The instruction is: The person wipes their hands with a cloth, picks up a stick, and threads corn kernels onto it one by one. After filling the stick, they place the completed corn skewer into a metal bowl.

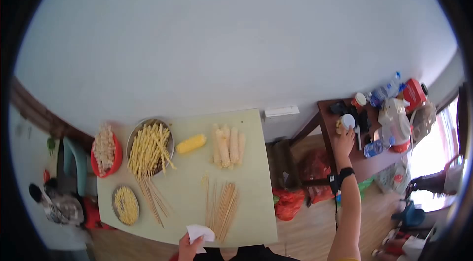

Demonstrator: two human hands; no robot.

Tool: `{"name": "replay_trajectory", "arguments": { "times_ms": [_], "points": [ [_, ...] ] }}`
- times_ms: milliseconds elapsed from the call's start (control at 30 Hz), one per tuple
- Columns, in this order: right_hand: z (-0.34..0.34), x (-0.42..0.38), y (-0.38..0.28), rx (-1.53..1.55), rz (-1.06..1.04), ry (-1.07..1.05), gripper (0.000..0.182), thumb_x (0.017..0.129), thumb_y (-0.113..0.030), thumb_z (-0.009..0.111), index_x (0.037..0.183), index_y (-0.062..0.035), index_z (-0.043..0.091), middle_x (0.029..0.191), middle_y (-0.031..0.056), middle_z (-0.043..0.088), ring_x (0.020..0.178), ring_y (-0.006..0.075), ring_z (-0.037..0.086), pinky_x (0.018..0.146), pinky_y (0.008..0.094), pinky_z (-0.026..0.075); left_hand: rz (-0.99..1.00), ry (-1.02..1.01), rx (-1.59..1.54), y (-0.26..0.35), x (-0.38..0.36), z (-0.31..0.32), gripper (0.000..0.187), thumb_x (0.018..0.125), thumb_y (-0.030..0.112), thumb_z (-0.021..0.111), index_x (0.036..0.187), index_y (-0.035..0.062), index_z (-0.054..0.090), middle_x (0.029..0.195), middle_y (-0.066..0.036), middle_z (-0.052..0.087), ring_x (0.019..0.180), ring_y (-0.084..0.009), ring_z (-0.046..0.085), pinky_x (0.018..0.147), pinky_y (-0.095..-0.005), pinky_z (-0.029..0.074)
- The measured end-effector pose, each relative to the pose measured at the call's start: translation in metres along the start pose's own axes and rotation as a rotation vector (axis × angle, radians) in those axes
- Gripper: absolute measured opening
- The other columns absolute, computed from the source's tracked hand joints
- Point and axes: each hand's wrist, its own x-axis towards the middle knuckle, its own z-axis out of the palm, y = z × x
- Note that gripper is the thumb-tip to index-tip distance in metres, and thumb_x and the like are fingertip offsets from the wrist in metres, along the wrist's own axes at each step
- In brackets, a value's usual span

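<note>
My left hand (187, 248) holds a white paper (200, 232) at the front edge of the pale table (192, 197). To the right, my right hand (345, 142) reaches over the dark side table, its fingers at a small white-lidded container (348, 121); whether they grip it is unclear. Bare wooden skewers (224, 209) lie near the paper. Behind them are stripped corn cobs (229, 146) and a yellow corn cob (191, 144). Skewered yellow pieces (148, 147) fill a metal bowl, their sticks pointing forward.
A red bowl (118, 156) of pale skewered food and a small bowl of kernels (126, 205) stand at the left. Bottles (373, 148), a jug (394, 118) and a red container (414, 94) crowd the side table (331, 135). Red bags (289, 203) lie on the floor.
</note>
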Motion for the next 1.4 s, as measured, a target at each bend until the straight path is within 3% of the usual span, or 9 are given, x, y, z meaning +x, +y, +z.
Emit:
{"name": "replay_trajectory", "arguments": {
  "times_ms": [200,367,700,900,1000,1100,1200,1267,1400],
  "points": [
    [0.011,-0.044,-0.018,0.174,-0.194,-0.074,0.040,0.065,-0.016,0.064,0.102,-0.0103,0.053,0.120,0.0125,0.037,0.105,0.0308,0.041,0.080,0.0395,0.041,-0.041,-0.025,-0.114,-0.010,0.004,-0.011,0.023,0.079,0.008,0.057,0.101,-0.0006,0.055,0.090,-0.002,0.059,0.082,-0.0086,0.053,0.074,-0.0230,0.042],
    [-0.033,-0.119,-0.089,0.691,-0.326,-0.179,0.019,0.070,-0.013,0.062,0.085,-0.0009,0.059,0.067,0.0085,0.057,0.061,0.0177,0.056,0.059,0.0273,0.045,-0.047,0.015,-0.182,-0.024,-0.003,-0.057,0.024,0.082,0.017,0.055,0.098,0.0002,0.056,0.087,-0.002,0.059,0.079,-0.0075,0.052,0.071,-0.0228,0.042],
    [-0.115,-0.460,-0.349,1.438,0.120,-1.083,0.015,0.081,-0.012,0.055,0.089,0.0003,0.059,0.073,0.0040,0.059,0.065,0.0097,0.056,0.060,0.0224,0.046,-0.192,0.077,-0.401,-0.090,0.005,-0.238,0.027,0.085,0.021,0.050,0.099,-0.0020,0.055,0.085,-0.003,0.059,0.075,-0.0093,0.053,0.068,-0.0244,0.043],
    [-0.134,-0.477,-0.427,0.991,-0.416,-0.864,0.017,0.078,-0.016,0.059,0.085,-0.0008,0.060,0.066,0.0040,0.059,0.061,0.0079,0.054,0.057,0.0223,0.045,-0.204,0.051,-0.418,-0.101,0.001,-0.303,0.020,0.079,0.003,0.045,0.095,-0.0007,0.057,0.093,-0.007,0.058,0.082,-0.0133,0.053,0.074,-0.0251,0.041],
    [-0.129,-0.472,-0.437,0.832,-0.580,-0.848,0.020,0.077,-0.017,0.060,0.091,-0.0030,0.058,0.070,0.0060,0.059,0.063,0.0101,0.055,0.058,0.0231,0.045,0.082,-0.079,-0.216,-0.110,0.007,-0.315,0.019,0.072,-0.005,0.040,0.078,0.0000,0.057,0.092,-0.010,0.059,0.086,-0.0180,0.052,0.078,-0.0259,0.040],
    [-0.147,-0.495,-0.448,1.227,-0.187,-1.243,0.026,0.078,-0.018,0.059,0.100,-0.0042,0.054,0.075,0.0048,0.058,0.067,0.0101,0.054,0.058,0.0225,0.044,-0.049,-0.093,-0.442,-0.111,0.016,-0.298,0.018,0.065,-0.008,0.037,0.063,0.0009,0.052,0.097,-0.013,0.057,0.091,-0.0223,0.051,0.081,-0.0269,0.038],
    [-0.192,-0.518,-0.471,1.106,-0.536,-0.975,0.025,0.076,-0.017,0.060,0.097,-0.0043,0.053,0.075,0.0062,0.057,0.067,0.0138,0.055,0.057,0.0250,0.044,0.045,-0.243,-0.449,-0.077,0.035,-0.257,0.019,0.068,-0.007,0.036,0.074,0.0026,0.052,0.106,-0.011,0.052,0.095,-0.0204,0.048,0.082,-0.0276,0.037],
    [-0.167,-0.508,-0.458,1.063,-0.514,-0.899,0.022,0.075,-0.013,0.059,0.094,-0.0040,0.054,0.072,0.0062,0.057,0.065,0.0145,0.055,0.056,0.0252,0.044,-0.273,-0.217,-0.833,-0.046,0.043,-0.235,0.028,0.072,-0.002,0.039,0.097,0.0060,0.048,0.114,-0.009,0.044,0.097,-0.0185,0.046,0.082,-0.0281,0.036],
    [-0.139,-0.485,-0.416,0.985,-0.479,-0.780,0.016,0.073,-0.003,0.053,0.088,-0.0027,0.056,0.062,0.0080,0.056,0.050,0.0137,0.054,0.047,0.0254,0.043,-0.218,-0.574,-0.364,-0.037,0.057,-0.194,0.042,0.081,0.011,0.047,0.121,0.0085,0.033,0.123,-0.008,0.036,0.109,-0.0156,0.039,0.086,-0.0278,0.036]
  ]
}}
